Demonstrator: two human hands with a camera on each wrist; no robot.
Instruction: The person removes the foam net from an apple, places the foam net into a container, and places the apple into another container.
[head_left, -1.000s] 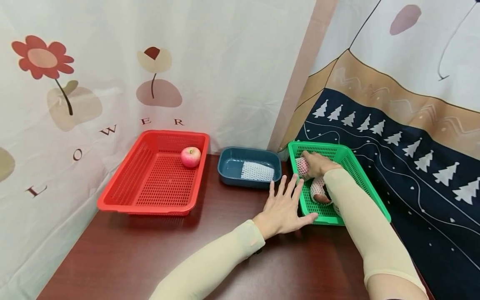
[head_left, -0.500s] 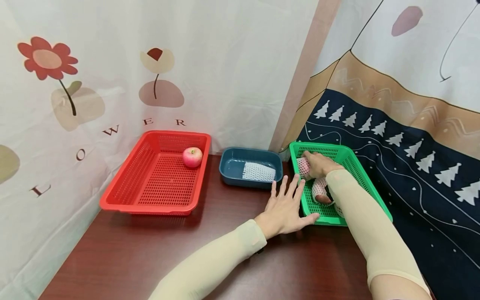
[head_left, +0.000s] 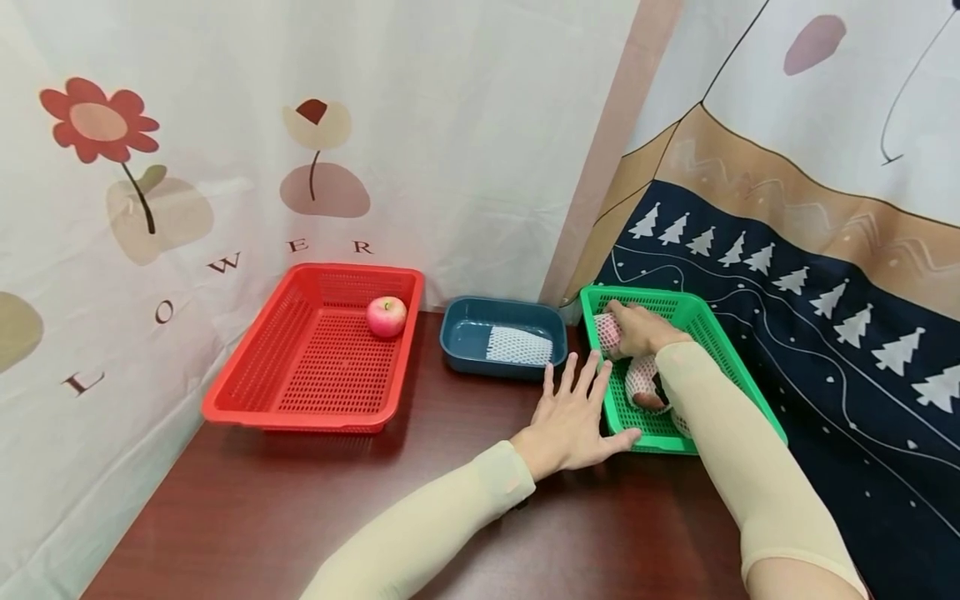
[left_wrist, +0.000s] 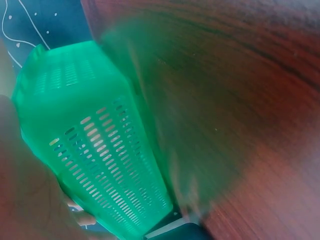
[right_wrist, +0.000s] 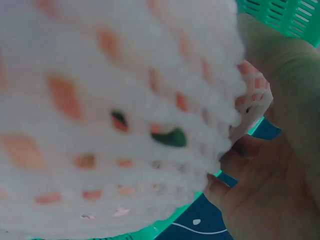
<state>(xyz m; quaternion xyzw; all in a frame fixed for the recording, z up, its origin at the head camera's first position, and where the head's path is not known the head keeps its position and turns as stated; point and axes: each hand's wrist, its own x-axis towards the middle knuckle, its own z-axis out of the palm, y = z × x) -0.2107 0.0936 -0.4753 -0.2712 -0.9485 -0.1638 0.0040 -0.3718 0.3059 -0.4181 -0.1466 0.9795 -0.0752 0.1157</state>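
Note:
My right hand point(head_left: 643, 329) reaches into the green basket point(head_left: 738, 392) and grips an apple in a white foam net point(head_left: 607, 333) at its far left corner. In the right wrist view the thumb and fingers lie against that netted apple point(right_wrist: 257, 92). Another netted apple point(head_left: 643, 383) lies nearer in the basket and fills much of the right wrist view. A further netted piece shows partly beneath the right forearm. With fingers spread straight, my left hand point(head_left: 566, 429) is at the basket's left side, its thumb by the near rim. The left wrist view shows the basket's slotted wall point(left_wrist: 107, 150).
A red basket point(head_left: 217, 400) at the left holds one bare apple point(head_left: 386, 317) near its right wall. Between the baskets stands a dark blue tray point(head_left: 457, 354) with an empty white foam net point(head_left: 519, 345) in it. Curtains hang behind the brown table point(head_left: 300, 500).

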